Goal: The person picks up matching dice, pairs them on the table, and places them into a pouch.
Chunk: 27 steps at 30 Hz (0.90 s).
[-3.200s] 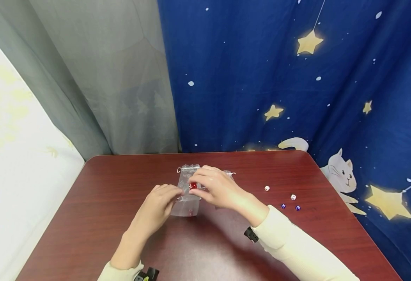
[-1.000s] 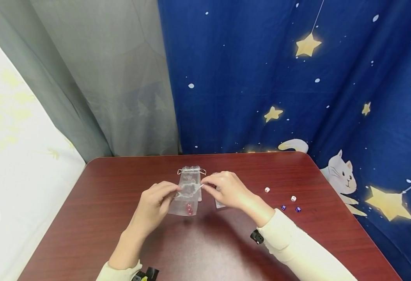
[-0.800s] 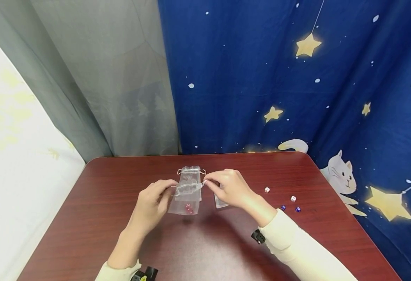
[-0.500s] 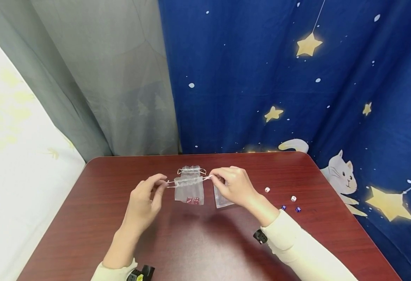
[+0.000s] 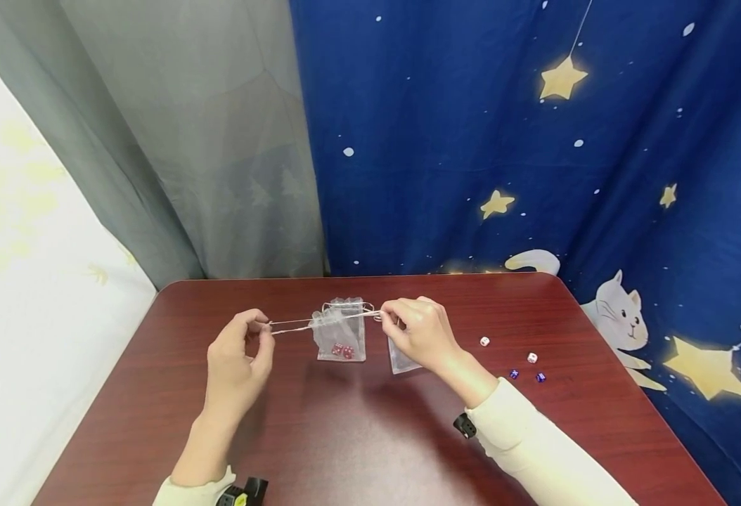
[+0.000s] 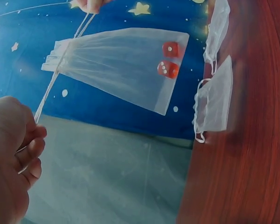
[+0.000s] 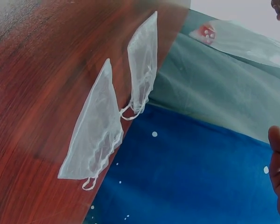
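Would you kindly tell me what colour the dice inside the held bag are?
The dice are red, dotted with white, best seen in the left wrist view.

Holds drawstring (image 5: 291,329) taut between left hand (image 5: 234,365) and right hand (image 5: 422,334), with two red dice (image 5: 348,352) inside sheer bag (image 5: 339,336), left of white dice (image 5: 485,341) and blue dice (image 5: 514,374).

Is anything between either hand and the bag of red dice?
Nothing visible: the left hand and right hand each hold the drawstring directly, and the bag hangs between them above the table.

Forward-downward head view, 2 closer sidelong wrist views, dice bag (image 6: 116,60) in all
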Tool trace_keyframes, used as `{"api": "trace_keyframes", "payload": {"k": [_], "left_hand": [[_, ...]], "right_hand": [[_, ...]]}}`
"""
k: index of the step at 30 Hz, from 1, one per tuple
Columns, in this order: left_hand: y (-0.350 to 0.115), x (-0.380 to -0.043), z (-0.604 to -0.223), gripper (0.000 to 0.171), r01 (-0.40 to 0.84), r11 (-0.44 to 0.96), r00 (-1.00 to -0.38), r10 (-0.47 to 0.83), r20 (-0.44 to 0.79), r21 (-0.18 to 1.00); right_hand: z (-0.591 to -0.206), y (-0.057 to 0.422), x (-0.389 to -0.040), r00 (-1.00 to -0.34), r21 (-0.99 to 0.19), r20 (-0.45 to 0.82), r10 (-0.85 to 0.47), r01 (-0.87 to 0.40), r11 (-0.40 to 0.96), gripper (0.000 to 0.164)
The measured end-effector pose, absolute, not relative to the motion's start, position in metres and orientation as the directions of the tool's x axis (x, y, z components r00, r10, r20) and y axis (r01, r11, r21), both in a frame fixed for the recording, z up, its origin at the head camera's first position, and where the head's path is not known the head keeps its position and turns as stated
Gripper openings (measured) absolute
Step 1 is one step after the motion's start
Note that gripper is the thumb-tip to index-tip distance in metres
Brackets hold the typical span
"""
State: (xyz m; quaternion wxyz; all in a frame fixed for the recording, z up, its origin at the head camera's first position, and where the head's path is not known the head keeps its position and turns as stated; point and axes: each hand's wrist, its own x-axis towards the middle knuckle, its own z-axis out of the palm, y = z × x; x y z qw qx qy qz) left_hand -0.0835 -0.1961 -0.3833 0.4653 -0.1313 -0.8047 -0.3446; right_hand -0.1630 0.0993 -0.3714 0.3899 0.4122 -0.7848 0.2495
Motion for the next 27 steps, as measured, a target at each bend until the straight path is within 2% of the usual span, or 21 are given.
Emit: {"api": "trace_keyframes", "payload": {"k": [6, 17, 27], "left_hand": [[-0.213, -0.083, -0.386, 0.025, 0.48, 0.754, -0.505, -0.179, 0.844, 0.448], [-0.249, -0.078, -0.39, 0.012, 0.396, 0.787, -0.603, -0.166, 0.78, 0.474], [-0.278, -0.071, -0.396, 0.014, 0.322, 0.844, -0.586, -0.178, 0.79, 0.429]], "right_hand": [[-0.375, 0.095, -0.166, -0.365, -0.077, 0.819, -0.443, -0.835, 0.545, 0.006], [-0.376, 0.064, -0.173, -0.38, -0.092, 0.777, -0.501, -0.857, 0.507, 0.006], [-0.382, 0.025, -0.186, -0.451, -0.114, 0.677, -0.582, -0.845, 0.522, 0.005]]}}
